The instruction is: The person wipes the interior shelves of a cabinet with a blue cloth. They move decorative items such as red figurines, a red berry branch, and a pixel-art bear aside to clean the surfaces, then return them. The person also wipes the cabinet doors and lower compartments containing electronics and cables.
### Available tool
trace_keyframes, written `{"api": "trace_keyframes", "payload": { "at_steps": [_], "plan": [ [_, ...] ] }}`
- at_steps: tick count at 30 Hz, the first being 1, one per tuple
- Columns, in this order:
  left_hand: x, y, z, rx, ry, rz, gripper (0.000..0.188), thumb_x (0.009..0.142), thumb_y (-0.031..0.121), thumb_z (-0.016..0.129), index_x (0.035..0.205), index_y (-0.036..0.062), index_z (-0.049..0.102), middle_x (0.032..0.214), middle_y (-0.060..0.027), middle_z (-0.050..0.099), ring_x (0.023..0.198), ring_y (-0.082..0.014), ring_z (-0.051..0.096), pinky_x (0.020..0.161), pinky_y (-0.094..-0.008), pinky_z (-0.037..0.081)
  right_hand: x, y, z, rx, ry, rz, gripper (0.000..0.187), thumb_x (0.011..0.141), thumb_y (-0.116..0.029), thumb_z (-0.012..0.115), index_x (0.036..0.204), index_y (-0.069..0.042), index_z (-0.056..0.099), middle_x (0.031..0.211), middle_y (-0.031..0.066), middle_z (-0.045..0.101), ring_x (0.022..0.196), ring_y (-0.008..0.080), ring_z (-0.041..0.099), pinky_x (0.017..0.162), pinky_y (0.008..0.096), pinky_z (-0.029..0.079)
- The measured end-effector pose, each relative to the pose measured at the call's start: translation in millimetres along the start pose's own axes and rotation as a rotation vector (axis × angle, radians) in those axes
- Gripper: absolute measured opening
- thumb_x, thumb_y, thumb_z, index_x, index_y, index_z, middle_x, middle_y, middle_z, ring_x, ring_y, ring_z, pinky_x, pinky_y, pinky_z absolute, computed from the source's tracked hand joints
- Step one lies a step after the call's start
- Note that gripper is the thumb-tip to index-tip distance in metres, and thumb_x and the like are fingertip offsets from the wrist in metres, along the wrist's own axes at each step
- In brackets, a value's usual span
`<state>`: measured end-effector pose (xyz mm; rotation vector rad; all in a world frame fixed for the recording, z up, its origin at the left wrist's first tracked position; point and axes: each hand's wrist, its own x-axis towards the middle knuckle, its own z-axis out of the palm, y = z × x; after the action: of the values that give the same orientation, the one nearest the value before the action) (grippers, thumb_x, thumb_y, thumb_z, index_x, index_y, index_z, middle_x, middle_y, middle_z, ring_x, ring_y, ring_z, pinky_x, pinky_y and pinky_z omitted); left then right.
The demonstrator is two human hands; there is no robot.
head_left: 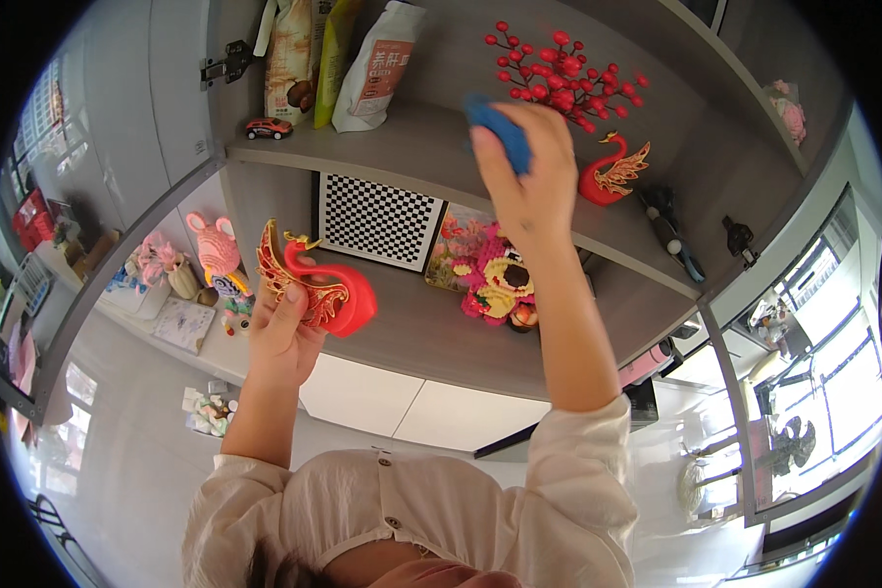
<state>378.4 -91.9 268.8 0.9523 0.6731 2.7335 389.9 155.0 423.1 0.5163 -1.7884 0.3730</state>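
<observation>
We've got both hands up at an open cabinet w/ grey shelves. Our left hand (282, 338) grips a red swan figurine (318, 284) w/ gold-trimmed wings, fingers closed round its base and back, holding it in the air in front of the lower shelf (412, 328), not resting on it. Our right hand (529, 176) is raised to the upper shelf (441, 147), fingers closed on a blue cloth (498, 129) that's pressed to the shelf surface near its front edge.

Just right of the cloth hand, on the upper shelf, stands a second red swan (612, 171), same kind, touching nothing we hold. Behind it, a spray of red berries (563, 73) against the back wall. Far left on that shelf: three upright food pouches (338, 64) side by side, and a small red toy car (269, 127) near the edge.

Lower shelf: a black-and-white checkerboard panel (377, 220) leans at the back, w/ a pink-and-yellow brick-built bear figure (495, 279) just right of it. The held swan sits left of both, well apart from the bear.

Right of the upper shelf, dark tools (668, 230) hang on the cabinet side; can't tell exactly what kind. Lower left, beyond the cabinet, a counter carries a pink mouse-like toy (216, 250) and other small items, too small to tell. Our pale sleeves show at the near edge.
</observation>
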Motion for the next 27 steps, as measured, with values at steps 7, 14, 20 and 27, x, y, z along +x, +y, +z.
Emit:
{"api": "trace_keyframes", "payload": {
  "at_steps": [7, 14, 20, 27],
  "plan": [
    [-5, 10, -38, -0.028, 0.09, -0.054, 0.037, 0.094, 0.014, 0.058, 0.128, 0.007, 0.045, 0.12, -0.0067, 0.057, 0.109, -0.0212, 0.059, 0.095, -0.0417, 0.049, 23, 45, 55, -0.129, -1.108, 0.173, 0.058, 0.097, -0.035, 0.043, 0.144, -0.002, 0.03, 0.144, 0.0218, 0.036, 0.136, 0.0386, 0.031, 0.111, 0.0432, 0.028],
    [4, 16, -82, -0.029, 0.071, -0.085, 0.04, 0.091, 0.015, 0.063, 0.125, 0.0055, 0.045, 0.118, -0.0062, 0.057, 0.108, -0.0233, 0.06, 0.094, -0.0434, 0.05, 60, 90, 123, -0.284, -1.272, 0.334, 0.046, 0.097, -0.024, 0.04, 0.138, -0.003, 0.041, 0.131, 0.0242, 0.051, 0.122, 0.0372, 0.048, 0.102, 0.0434, 0.039],
    [1, 26, -102, -0.029, 0.093, -0.099, 0.042, 0.09, 0.015, 0.064, 0.126, 0.0052, 0.044, 0.118, -0.0071, 0.057, 0.107, -0.0226, 0.06, 0.093, -0.0425, 0.05, 71, 158, 179, -0.557, -1.242, 0.363, 0.042, 0.097, -0.026, 0.044, 0.131, -0.002, 0.049, 0.131, 0.0203, 0.052, 0.121, 0.0376, 0.049, 0.101, 0.0408, 0.039],
    [-9, 37, -114, 0.055, 0.098, -0.13, 0.042, 0.09, 0.016, 0.065, 0.124, 0.0033, 0.044, 0.117, -0.008, 0.056, 0.107, -0.0198, 0.057, 0.092, -0.0402, 0.048, 58, 202, 215, -0.725, -1.111, 0.329, 0.038, 0.092, -0.016, 0.047, 0.129, -0.008, 0.054, 0.127, 0.0193, 0.056, 0.116, 0.0362, 0.054, 0.1, 0.0418, 0.041]
  ]
}}
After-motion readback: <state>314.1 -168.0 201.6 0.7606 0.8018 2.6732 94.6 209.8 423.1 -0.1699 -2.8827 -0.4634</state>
